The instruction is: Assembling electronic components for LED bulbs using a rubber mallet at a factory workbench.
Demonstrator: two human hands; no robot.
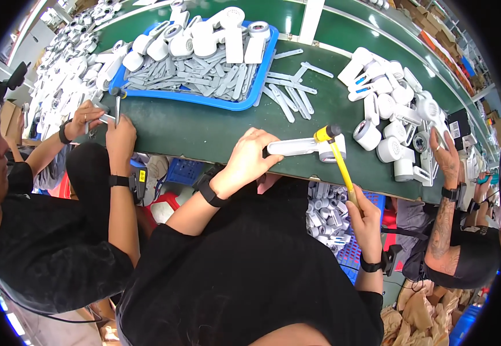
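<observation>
My left hand (249,154) is closed round one end of a white plastic housing (292,147), which has a long flat handle and a short round end. It is held over the front edge of the green table (198,131), round end to the right. My right hand (366,218) grips a small mallet (341,164) by its yellow handle. The mallet's yellow and black head is at the round end of the housing; whether they touch I cannot tell.
A blue tray (201,103) holds grey strips and white housings. Loose grey strips (294,91) lie beside it. White housings (390,150) are heaped to the right, near a co-worker's hand (446,157). At left another person's hands (121,135) work. Below the table sits a parts-filled blue crate (351,256).
</observation>
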